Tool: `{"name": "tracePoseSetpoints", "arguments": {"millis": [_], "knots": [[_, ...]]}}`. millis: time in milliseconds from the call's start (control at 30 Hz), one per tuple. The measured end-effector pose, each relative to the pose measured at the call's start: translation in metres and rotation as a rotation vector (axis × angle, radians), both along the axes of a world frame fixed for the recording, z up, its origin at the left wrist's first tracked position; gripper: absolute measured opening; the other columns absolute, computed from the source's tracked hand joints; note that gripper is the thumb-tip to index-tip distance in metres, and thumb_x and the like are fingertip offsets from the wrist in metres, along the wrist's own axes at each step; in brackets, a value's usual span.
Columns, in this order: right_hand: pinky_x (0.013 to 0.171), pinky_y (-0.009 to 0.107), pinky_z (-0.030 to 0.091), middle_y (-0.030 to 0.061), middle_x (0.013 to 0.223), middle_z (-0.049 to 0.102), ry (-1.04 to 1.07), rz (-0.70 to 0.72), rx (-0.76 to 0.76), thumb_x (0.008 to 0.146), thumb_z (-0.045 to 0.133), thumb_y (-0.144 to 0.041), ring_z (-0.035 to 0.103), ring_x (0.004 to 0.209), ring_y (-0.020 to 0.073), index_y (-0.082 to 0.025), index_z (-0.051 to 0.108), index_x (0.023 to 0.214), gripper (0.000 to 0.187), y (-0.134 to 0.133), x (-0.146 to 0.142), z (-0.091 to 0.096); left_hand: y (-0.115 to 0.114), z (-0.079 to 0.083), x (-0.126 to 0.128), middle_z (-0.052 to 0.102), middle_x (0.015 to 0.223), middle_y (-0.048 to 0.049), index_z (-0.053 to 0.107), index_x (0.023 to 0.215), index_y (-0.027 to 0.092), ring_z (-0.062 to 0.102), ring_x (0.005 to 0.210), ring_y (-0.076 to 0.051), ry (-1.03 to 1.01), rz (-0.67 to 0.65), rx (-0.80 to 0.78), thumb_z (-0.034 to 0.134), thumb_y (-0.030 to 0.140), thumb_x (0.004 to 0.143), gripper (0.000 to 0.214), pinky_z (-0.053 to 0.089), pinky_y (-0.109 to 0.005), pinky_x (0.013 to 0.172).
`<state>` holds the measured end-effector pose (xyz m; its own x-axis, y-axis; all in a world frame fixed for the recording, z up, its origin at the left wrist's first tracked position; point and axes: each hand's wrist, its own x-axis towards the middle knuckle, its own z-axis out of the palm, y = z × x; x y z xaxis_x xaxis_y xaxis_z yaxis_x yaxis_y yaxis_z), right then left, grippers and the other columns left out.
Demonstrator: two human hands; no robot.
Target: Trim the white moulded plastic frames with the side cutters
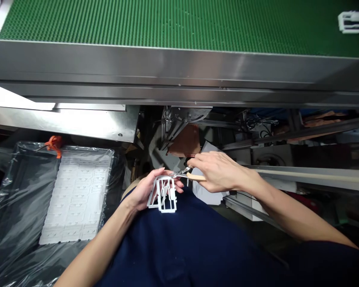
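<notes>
Low in front of my body, my left hand [146, 187] is closed on a pair of white plastic frames [167, 195], which look joined near their top ends. My right hand [217, 170] grips a pair of nippers [194, 176] with tan handles. Their metal jaws point left and meet the upper edge of the frames, close to my left fingertips. Whether the jaws are cutting into the plastic is too small to tell. Part of the far frame is hidden behind the nearer one.
A green ribbed conveyor belt [155, 24] with a metal side rail [167, 65] runs across ahead. Another white frame [354, 22] lies on it at far right. At left, a plastic-lined bin [14, 207] holds a white sheet of moulded parts [77, 199]; orange-handled scissors [54, 144] rest on its rim.
</notes>
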<state>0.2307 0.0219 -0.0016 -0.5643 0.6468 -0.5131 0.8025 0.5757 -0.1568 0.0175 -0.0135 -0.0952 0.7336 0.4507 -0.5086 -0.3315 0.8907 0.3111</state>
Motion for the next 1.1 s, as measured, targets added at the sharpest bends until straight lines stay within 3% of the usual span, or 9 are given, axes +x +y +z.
{"name": "tracePoseSetpoints", "arguments": {"millis": [167, 433, 633, 833, 1100], "knots": [[0.056, 0.028, 0.024, 0.0031, 0.083, 0.058, 0.007, -0.022, -0.054, 0.078, 0.048, -0.033, 0.052, 0.07, 0.0171, -0.02, 0.053, 0.093, 0.021, 0.004, 0.005, 0.007, 0.004, 0.001, 0.002, 0.067, 0.088, -0.0151, 0.061, 0.098, 0.006, 0.064, 0.084, -0.026, -0.078, -0.081, -0.096, 0.037, 0.035, 0.091, 0.038, 0.049, -0.032, 0.078], [0.056, 0.028, 0.025, 0.0033, 0.081, 0.059, 0.003, -0.043, -0.059, 0.078, 0.049, -0.035, 0.053, 0.07, 0.0177, -0.021, 0.055, 0.096, 0.023, -0.005, 0.012, 0.003, 0.01, 0.012, 0.005, 0.067, 0.089, -0.0183, 0.064, 0.092, 0.003, 0.064, 0.083, -0.025, 0.053, -0.194, -0.111, 0.043, 0.028, 0.087, 0.033, 0.05, -0.028, 0.071], [0.058, 0.028, 0.027, 0.0028, 0.082, 0.059, -0.005, -0.074, -0.058, 0.081, 0.047, -0.039, 0.053, 0.071, 0.0179, -0.021, 0.055, 0.092, 0.022, -0.013, 0.018, 0.008, 0.006, 0.013, 0.003, 0.067, 0.089, -0.0129, 0.062, 0.092, 0.01, 0.063, 0.09, -0.03, 0.078, -0.154, -0.145, 0.049, 0.026, 0.085, 0.022, 0.05, -0.031, 0.073], [0.059, 0.029, 0.026, 0.0024, 0.079, 0.058, 0.009, -0.071, -0.029, 0.081, 0.047, -0.035, 0.053, 0.069, 0.0173, -0.021, 0.054, 0.092, 0.019, -0.02, 0.02, 0.008, 0.006, 0.018, 0.004, 0.066, 0.096, -0.0199, 0.059, 0.094, 0.009, 0.064, 0.088, -0.03, 0.088, -0.188, -0.095, 0.046, 0.03, 0.087, 0.025, 0.049, -0.033, 0.074], [0.052, 0.027, 0.019, 0.001, 0.074, 0.058, 0.005, -0.071, -0.033, 0.082, 0.045, -0.037, 0.051, 0.061, 0.015, -0.02, 0.051, 0.082, 0.018, -0.02, 0.019, 0.01, 0.004, 0.018, 0.006, 0.067, 0.093, -0.0169, 0.06, 0.094, 0.01, 0.064, 0.088, -0.029, 0.104, -0.186, -0.085, 0.049, 0.031, 0.087, 0.025, 0.05, -0.032, 0.072]]}}
